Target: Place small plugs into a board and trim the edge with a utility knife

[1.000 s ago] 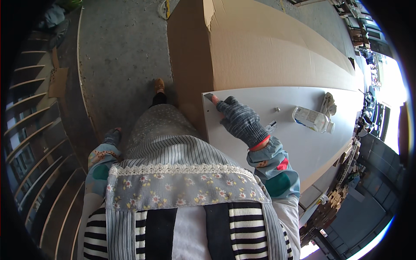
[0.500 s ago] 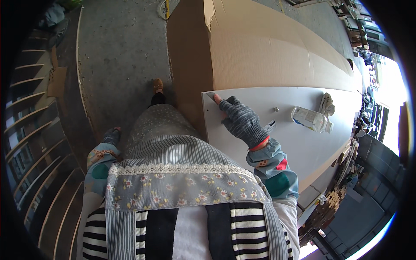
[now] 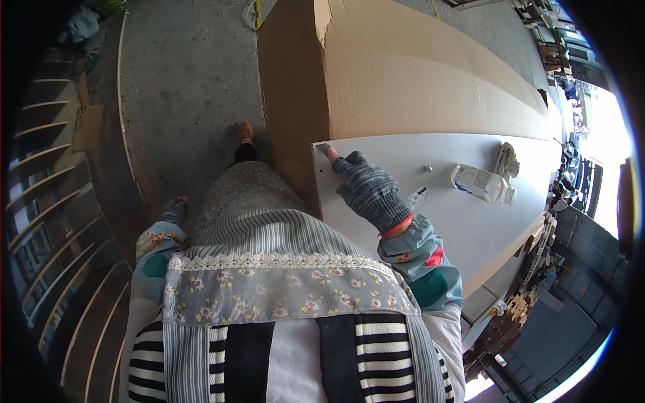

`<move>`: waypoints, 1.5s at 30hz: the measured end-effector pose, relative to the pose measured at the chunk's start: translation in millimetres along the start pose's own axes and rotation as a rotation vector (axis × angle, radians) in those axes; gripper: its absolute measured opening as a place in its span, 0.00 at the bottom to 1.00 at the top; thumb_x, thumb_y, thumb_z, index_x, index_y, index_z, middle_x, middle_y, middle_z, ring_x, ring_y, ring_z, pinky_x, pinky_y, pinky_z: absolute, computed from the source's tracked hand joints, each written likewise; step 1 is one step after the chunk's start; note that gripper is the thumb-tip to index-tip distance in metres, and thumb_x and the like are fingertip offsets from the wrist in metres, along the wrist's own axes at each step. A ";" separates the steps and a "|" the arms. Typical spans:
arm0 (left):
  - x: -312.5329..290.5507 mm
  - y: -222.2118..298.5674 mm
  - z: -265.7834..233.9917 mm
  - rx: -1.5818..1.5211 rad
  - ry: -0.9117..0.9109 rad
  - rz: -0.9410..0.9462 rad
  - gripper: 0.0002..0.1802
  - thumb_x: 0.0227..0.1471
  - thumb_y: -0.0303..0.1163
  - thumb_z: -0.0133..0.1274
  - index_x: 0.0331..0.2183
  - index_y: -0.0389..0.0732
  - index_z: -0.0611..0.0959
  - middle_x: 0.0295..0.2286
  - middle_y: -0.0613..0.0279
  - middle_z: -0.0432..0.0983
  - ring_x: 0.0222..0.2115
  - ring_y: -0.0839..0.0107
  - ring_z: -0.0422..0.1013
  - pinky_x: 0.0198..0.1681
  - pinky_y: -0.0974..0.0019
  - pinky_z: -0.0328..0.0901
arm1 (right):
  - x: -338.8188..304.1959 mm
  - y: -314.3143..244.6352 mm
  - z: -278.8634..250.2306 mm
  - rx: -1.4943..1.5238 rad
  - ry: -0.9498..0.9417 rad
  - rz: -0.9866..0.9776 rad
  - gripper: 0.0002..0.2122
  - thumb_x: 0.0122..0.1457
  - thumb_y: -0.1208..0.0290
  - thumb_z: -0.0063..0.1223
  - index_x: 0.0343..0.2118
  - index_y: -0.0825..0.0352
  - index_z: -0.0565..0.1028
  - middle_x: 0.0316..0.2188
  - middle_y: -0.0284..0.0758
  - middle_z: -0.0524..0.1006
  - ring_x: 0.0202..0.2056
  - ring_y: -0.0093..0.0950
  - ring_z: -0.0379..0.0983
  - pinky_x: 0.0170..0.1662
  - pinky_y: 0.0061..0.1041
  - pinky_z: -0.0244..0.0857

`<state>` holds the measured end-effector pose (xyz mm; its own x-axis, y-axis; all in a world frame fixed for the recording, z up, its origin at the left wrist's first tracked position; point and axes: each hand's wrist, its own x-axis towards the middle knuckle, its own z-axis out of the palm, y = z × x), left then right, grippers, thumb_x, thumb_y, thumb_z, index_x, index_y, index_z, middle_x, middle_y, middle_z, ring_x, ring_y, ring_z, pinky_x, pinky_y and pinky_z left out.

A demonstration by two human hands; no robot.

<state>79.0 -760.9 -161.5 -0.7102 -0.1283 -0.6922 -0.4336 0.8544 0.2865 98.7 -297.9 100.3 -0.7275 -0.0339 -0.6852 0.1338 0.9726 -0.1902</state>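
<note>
My right hand [image 3: 369,191], in a grey knitted fingerless glove, is over the near-left corner of a white panel [image 3: 403,152]. Its fingers are closed, and a small flat grey blade [image 3: 323,148] sticks out past the fingertip onto the panel's corner. A small dark hole shows in the panel below that corner. My left hand [image 3: 175,210], gloved alike, hangs low at my side beside the apron; its fingers are too small and dark to read. Close to my right wrist, a small clear packet with a dark item [image 3: 418,195] lies on the panel.
On the panel lie a clear plastic bottle [image 3: 481,184] on its side, a small metal fitting [image 3: 428,168] and pale crumpled gloves [image 3: 506,161]. A large cardboard box [image 3: 403,87] stands along the panel's far side. Racks of thin boards [image 3: 50,171] stand at left, beside the concrete floor [image 3: 188,80].
My right hand has slid slightly to the left along the panel, the blade with it. More of the small packet by my wrist now shows. My left hand stays where it was.
</note>
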 end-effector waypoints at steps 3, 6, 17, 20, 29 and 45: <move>-1.5 2.6 -2.9 -0.029 -0.032 0.023 0.18 0.48 0.44 0.53 0.36 0.40 0.82 0.32 0.52 0.78 0.35 0.61 0.73 0.40 0.63 0.63 | -4.9 -1.4 3.5 0.027 -0.004 0.013 0.31 0.53 0.66 0.53 0.60 0.52 0.55 0.41 0.39 0.67 0.40 0.38 0.70 0.41 0.34 0.67; -0.3 0.2 -0.8 -0.001 -0.025 -0.001 0.18 0.48 0.44 0.53 0.36 0.41 0.81 0.34 0.51 0.77 0.38 0.57 0.72 0.41 0.61 0.63 | -9.2 -1.0 9.6 0.072 0.022 0.015 0.31 0.52 0.67 0.53 0.60 0.53 0.55 0.40 0.39 0.67 0.39 0.37 0.71 0.41 0.33 0.67; 8.8 -6.2 11.0 0.078 -0.046 -0.011 0.20 0.49 0.47 0.49 0.38 0.44 0.81 0.38 0.50 0.75 0.44 0.53 0.69 0.47 0.61 0.61 | -6.2 -7.4 20.9 0.187 0.125 0.009 0.32 0.50 0.68 0.55 0.59 0.58 0.55 0.42 0.41 0.67 0.39 0.39 0.71 0.41 0.34 0.68; 8.8 -7.3 11.9 0.043 -0.059 -0.002 0.20 0.48 0.46 0.50 0.39 0.44 0.81 0.39 0.50 0.75 0.44 0.53 0.69 0.47 0.61 0.61 | -4.4 -10.1 21.0 0.186 0.069 0.055 0.32 0.51 0.66 0.55 0.59 0.58 0.55 0.43 0.42 0.66 0.39 0.40 0.71 0.41 0.35 0.68; 20.4 -18.9 18.4 0.073 -0.052 0.040 0.20 0.48 0.46 0.50 0.39 0.43 0.81 0.39 0.48 0.75 0.44 0.53 0.69 0.47 0.60 0.61 | -11.9 -13.2 16.9 0.213 0.065 0.050 0.31 0.50 0.67 0.55 0.58 0.59 0.56 0.40 0.41 0.68 0.38 0.39 0.72 0.39 0.35 0.68; 28.7 -40.7 34.4 0.092 -0.049 0.053 0.22 0.48 0.49 0.48 0.38 0.43 0.80 0.39 0.48 0.74 0.44 0.50 0.67 0.47 0.58 0.61 | -6.0 -19.4 8.0 0.131 0.085 0.028 0.30 0.48 0.70 0.54 0.57 0.60 0.59 0.37 0.41 0.69 0.35 0.39 0.72 0.38 0.34 0.67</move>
<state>95.4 -782.0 -215.8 -0.7016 -0.0587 -0.7102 -0.3416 0.9024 0.2628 105.8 -318.4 102.4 -0.7761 0.0181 -0.6303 0.2376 0.9343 -0.2657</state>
